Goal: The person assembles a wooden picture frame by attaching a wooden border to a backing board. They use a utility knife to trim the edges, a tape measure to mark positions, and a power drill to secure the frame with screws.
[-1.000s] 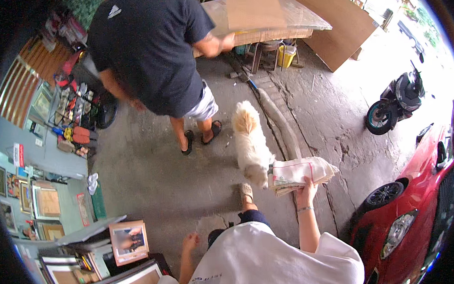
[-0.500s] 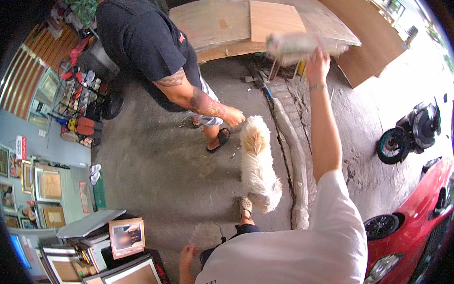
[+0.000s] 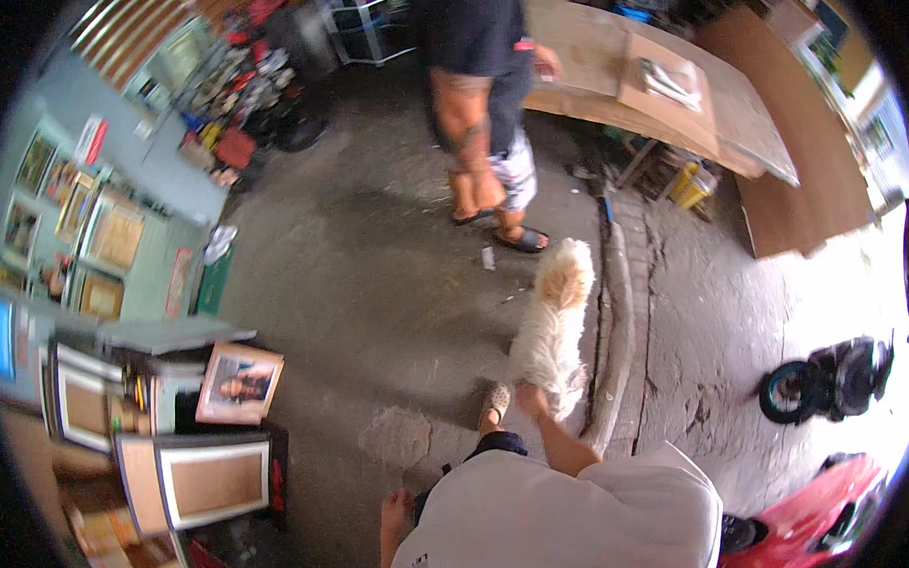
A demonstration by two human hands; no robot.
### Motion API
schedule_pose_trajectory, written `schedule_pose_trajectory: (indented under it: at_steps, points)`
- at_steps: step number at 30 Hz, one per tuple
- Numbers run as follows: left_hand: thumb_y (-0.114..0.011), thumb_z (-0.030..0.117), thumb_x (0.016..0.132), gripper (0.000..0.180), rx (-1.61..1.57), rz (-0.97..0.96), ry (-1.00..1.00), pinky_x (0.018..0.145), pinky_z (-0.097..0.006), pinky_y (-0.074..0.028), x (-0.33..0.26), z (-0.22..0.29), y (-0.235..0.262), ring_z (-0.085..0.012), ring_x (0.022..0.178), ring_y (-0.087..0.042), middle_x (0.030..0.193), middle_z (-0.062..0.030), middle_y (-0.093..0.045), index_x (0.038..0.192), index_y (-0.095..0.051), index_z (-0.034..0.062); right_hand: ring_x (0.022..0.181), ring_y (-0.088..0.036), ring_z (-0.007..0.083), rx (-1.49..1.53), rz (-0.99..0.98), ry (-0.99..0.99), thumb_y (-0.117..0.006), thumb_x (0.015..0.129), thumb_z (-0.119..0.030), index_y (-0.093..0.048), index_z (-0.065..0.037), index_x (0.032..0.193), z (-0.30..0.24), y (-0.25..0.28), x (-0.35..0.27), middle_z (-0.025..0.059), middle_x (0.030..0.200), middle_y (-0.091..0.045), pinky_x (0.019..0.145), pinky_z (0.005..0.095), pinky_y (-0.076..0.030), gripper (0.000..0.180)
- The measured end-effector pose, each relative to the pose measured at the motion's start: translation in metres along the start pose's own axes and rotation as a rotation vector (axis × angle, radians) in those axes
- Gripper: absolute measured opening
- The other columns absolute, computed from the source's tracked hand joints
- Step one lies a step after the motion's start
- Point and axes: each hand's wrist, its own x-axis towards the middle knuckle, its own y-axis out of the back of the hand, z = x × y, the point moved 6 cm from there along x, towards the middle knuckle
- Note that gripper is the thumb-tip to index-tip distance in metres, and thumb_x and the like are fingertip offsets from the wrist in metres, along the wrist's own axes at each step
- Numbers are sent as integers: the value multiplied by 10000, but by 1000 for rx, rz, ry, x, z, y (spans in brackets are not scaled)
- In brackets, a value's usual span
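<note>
One white fluffy dog at centre frame, standing on grey concrete floor; right hand resting on its rump, fingers loosely spread, not clamped; left hand at lower centre, hanging apart, holding nothing; beyond, another person's legs in sandals; wooden table upper right; picture frames lower left.

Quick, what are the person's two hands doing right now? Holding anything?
Left hand: hangs low by the leg, holds nothing visible; whether it is open or closed cannot be told.
Right hand: reaches down onto the white dog, touching its back; the grip cannot be told.
</note>
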Motion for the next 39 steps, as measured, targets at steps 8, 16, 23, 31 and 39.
schedule_pose_trajectory:
  at_steps: [8, 16, 23, 31, 39]
  points:
    - [-517, 447, 976, 473, -38, 329, -45, 691, -353, -474, -124, -167, 64, -191, 714, -579, 772, -103, -642, 894, -680, 11, 828, -680, 316, -981, -222, -381, -555, 913, -458, -614, -186, 1119, 144, 65, -9, 123, 948, -665, 716, 489, -569, 346]
    - [-587, 344, 957, 324, -1066, 785, 233, 607, -302, -499, -229, -463, 84, -155, 723, -634, 845, -52, -677, 1009, -653, 31, 526, -504, 236, -970, -437, -406, -564, 861, -357, -577, -194, 900, 119, -80, 31, 101, 743, -562, 402, 362, -389, 168]
    - [-588, 309, 961, 264, -1415, 986, 140, 544, -256, -439, -283, -545, 122, -104, 665, -603, 828, -9, -649, 1026, -651, 61, 682, -655, 177, -2002, -1279, -167, -628, 919, -215, -606, -65, 1137, 412, -313, -223, 71, 890, -676, 582, 331, -526, 266]
    - [-632, 333, 940, 278, -1474, 1142, 181, 544, -255, -445, -328, -632, 156, -95, 670, -611, 834, -19, -662, 994, -642, 61, 675, -663, 278, -1994, -1975, 714, -629, 913, -241, -643, -30, 935, 709, -493, -367, 162, 796, -681, 642, 404, -513, 212]
    - [-633, 217, 933, 180, -1542, 1444, 422, 584, -264, -471, -450, -740, 247, -133, 685, -633, 867, -56, -686, 991, -622, 47, 756, -651, 377, -1402, -2152, 765, -619, 946, -243, -569, -44, 936, 960, -663, -750, 173, 810, -655, 643, 465, -513, 205]
